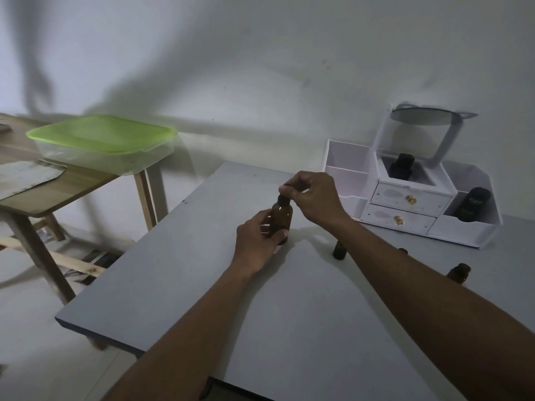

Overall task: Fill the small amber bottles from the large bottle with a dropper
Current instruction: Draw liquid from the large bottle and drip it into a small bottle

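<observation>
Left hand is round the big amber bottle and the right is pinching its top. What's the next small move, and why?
Probably lift the right hand straight up to draw the dropper out of the large bottle, while the left hand keeps it steady on the grey table. The right fingertips pinch the dark top at the neck, and a small amber bottle stands open just to the right, waiting to be filled.

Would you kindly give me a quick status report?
Left hand steadying large bottle. Right hand pinching its top. Small bottles waiting, path clear.

Home room: bare wall, cosmetic organiser (405,198) with mirror on grey surface (202,285), lidded food container (101,143) beside.
</observation>
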